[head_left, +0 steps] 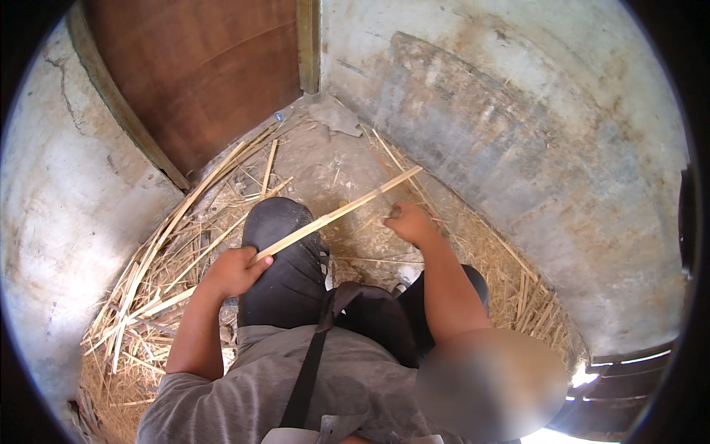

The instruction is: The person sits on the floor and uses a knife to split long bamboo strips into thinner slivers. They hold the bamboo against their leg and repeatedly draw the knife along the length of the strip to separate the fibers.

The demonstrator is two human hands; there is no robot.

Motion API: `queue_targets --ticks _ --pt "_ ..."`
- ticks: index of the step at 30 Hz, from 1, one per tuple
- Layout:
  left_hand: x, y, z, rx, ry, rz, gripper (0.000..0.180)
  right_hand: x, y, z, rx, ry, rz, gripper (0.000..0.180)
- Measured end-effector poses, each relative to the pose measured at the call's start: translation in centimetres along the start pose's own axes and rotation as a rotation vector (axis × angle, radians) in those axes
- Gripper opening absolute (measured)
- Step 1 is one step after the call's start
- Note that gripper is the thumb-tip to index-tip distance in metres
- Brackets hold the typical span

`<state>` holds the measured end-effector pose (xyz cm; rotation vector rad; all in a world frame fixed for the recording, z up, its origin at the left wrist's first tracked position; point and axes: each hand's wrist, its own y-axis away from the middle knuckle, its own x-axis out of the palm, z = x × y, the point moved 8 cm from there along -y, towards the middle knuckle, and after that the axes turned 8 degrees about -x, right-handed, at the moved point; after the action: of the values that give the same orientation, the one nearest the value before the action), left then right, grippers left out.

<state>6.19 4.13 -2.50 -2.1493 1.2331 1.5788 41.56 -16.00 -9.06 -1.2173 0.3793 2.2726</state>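
Observation:
My left hand (235, 272) is closed round the near end of a long, pale split-bamboo strip (333, 217). The strip lies across my left knee and slants up to the right, its far end out over the floor. My right hand (413, 224) is closed, just below the far part of the strip. From its fingers a thin dark blade, which looks like a knife (386, 198), points up toward the strip. Its handle is hidden in the fist. Whether the blade touches the bamboo I cannot tell.
Long bamboo strips (159, 251) and shavings are heaped on the floor at my left. More shavings (529, 296) lie along the stained wall (532, 170) at my right. A brown door (200, 66) in a wooden frame stands ahead on the left. A flat grey piece (334, 117) lies by the corner.

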Motion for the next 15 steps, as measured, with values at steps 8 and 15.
queue_targets --ticks 8,15 --pt "0.0 0.1 0.2 0.0 -0.006 -0.008 0.054 3.9 1.3 8.3 -0.285 -0.025 0.369 0.055" --pt "0.1 0.2 -0.2 -0.01 -0.012 -0.002 0.053 1.8 -0.3 -0.9 0.054 -0.035 0.12 0.06"
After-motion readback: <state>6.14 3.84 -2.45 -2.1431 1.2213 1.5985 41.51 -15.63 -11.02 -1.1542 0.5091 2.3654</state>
